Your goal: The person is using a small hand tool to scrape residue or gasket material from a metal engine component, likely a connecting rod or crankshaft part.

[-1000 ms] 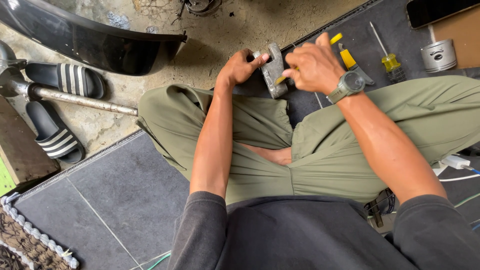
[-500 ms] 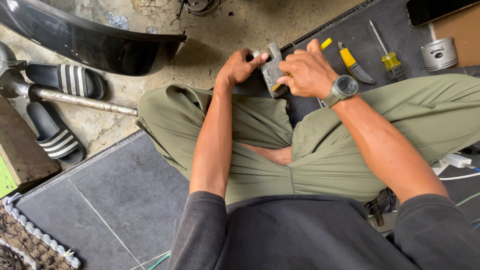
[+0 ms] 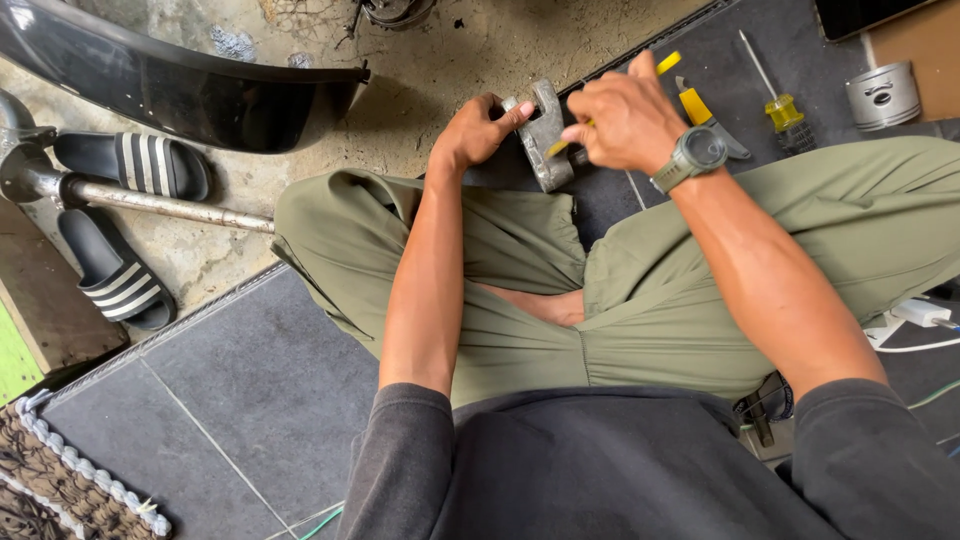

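**Hands on a grey metal part, seen from above**

Floor comes first: bare concrete at the top, dark grey tiles (image 3: 250, 400) lower left. A curved black panel (image 3: 180, 85) lies upper left, and a rusty metal rod (image 3: 165, 205) runs below it between two black sandals (image 3: 135, 165) with white stripes. A brown cardboard box (image 3: 915, 40) sits at the top right corner, flat and plain. Beside it stands one silver piston (image 3: 882, 95).

One grey metal part (image 3: 545, 135) is held above the crossed legs, just over the dark mat (image 3: 800, 45). The left hand (image 3: 478, 130) has a closed grip on its left side, thumb pressed across the top. The right hand (image 3: 625, 115) is closed around a yellow-handled tool (image 3: 665, 63) whose tip touches the part's right side; the part sits between the two hands.

Two more yellow-handled tools lie on the mat: a utility knife (image 3: 705, 115) and a screwdriver (image 3: 780, 100). One grey watch (image 3: 698, 155) is on the right wrist.
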